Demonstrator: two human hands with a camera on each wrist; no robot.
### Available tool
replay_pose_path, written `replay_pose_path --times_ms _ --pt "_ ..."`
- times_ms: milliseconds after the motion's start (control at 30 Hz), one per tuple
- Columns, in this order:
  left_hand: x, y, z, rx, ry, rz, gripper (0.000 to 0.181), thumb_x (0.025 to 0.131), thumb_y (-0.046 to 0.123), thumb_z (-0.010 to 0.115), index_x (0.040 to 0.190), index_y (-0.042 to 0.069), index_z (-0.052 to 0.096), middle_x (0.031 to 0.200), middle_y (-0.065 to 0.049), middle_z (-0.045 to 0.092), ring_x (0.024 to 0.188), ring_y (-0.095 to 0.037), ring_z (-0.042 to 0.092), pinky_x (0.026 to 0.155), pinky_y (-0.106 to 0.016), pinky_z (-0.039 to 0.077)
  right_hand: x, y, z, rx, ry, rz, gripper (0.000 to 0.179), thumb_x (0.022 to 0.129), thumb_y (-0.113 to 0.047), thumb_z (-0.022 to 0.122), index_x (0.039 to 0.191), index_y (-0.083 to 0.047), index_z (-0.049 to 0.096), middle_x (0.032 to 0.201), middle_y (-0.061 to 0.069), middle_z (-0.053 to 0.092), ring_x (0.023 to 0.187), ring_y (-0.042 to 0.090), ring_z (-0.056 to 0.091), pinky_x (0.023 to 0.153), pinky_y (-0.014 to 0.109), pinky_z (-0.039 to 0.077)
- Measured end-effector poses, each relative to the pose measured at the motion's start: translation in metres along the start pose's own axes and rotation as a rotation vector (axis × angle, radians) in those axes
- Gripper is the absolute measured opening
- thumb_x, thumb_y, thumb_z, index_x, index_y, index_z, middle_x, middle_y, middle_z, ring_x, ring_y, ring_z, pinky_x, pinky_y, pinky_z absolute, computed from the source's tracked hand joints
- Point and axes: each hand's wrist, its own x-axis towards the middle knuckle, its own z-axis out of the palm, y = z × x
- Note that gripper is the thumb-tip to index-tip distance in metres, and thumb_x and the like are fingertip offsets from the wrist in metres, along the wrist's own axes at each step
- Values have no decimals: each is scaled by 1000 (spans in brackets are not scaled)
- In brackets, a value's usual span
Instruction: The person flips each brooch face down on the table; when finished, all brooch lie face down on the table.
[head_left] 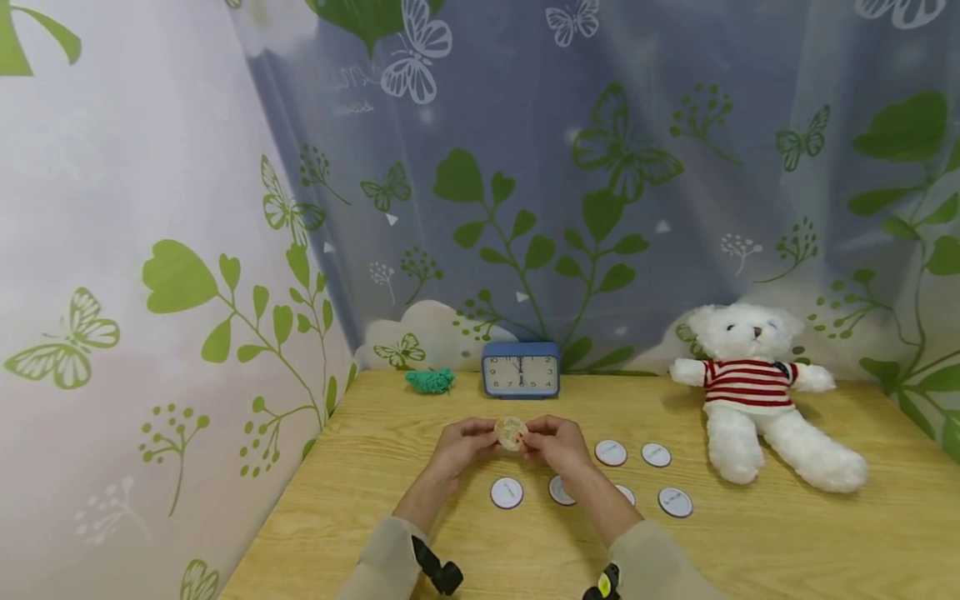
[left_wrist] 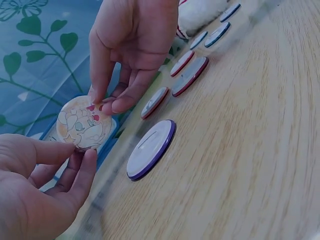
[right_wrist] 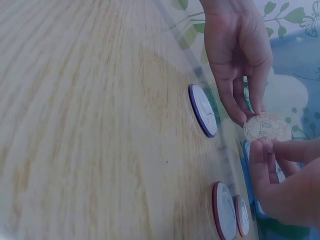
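Observation:
Both hands hold up one round badge (head_left: 512, 433) with a pale cartoon picture on its face, above the table. My left hand (head_left: 462, 450) pinches its left edge between thumb and fingers. The opposite edge is pinched by my right hand (head_left: 557, 446); in the left wrist view this right hand (left_wrist: 134, 55) comes from above. The picture on the badge (left_wrist: 84, 123) shows a figure with red spots and a star. Below the hands, a purple-rimmed badge (left_wrist: 151, 149) lies with its white back up. My right forearm partly covers two more badges in the head view.
Several white-backed badges, including one (head_left: 676, 502), lie on the wooden table (head_left: 337, 517). A blue clock (head_left: 521, 371) stands behind the hands, beside a green bundle of string (head_left: 431, 381). At the right sits a white teddy bear (head_left: 750, 392) in a striped shirt. Patterned curtains enclose the back and left.

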Motion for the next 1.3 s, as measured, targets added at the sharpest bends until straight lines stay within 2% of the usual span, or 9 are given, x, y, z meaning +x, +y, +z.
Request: replay_pose_path --times_ms 100,267,333,467,567,767,1000,1300 --pt "-1 0 -1 -11 9 -4 28 99 -3 64 124 -16 64 107 -12 72 88 -17 72 91 -39 62 0 1 0 4 6 -7 12 95 9 64 107 13 66 90 18 70 74 17 69 72 33 63" --pt "-1 1 -3 -10 5 -25 30 102 4 63 127 -13 64 96 -9 71 82 -15 70 79 -32 64 0 1 1 4 17 -17 11 95 7 68 105 12 69 89 14 71 76 16 70 79 39 64" --pt "-1 2 -4 -20 0 -44 30 103 6 62 127 -12 65 96 -12 72 82 -15 71 77 -32 64 0 1 2 -2 25 -23 12 94 6 69 105 12 70 90 13 71 77 16 70 81 40 64" --pt "-1 3 -5 -23 -8 -59 32 105 10 60 127 -12 65 112 -26 72 90 -20 74 82 -33 64 -1 1 1 -16 31 -35 14 93 8 69 106 12 72 93 15 71 80 18 71 85 42 63" --pt "-1 3 -5 -13 -20 -48 33 105 12 60 126 -13 66 119 -30 69 94 -23 74 84 -33 63 -1 1 0 -60 38 -42 15 92 6 71 106 10 74 97 15 72 81 16 70 85 41 62" --pt "-3 2 -5 -16 -33 -29 34 104 13 63 126 -13 66 116 -24 71 94 -21 73 84 -31 63 -2 2 -1 -148 61 -57 16 88 3 75 103 6 78 99 13 75 80 12 66 79 35 59" --pt "-4 1 -5 5 -9 -9 29 100 0 64 126 -12 66 110 -18 73 83 -14 70 80 -30 63 -4 4 1 -171 55 -12 17 88 4 75 104 5 78 109 16 75 89 15 67 78 28 57" --pt "-4 0 -3 42 25 -10 27 98 -1 68 122 -13 68 106 -16 75 78 -13 70 77 -29 63 -7 4 0 -154 49 0 21 89 1 72 109 7 76 116 21 73 93 19 69 85 34 59"
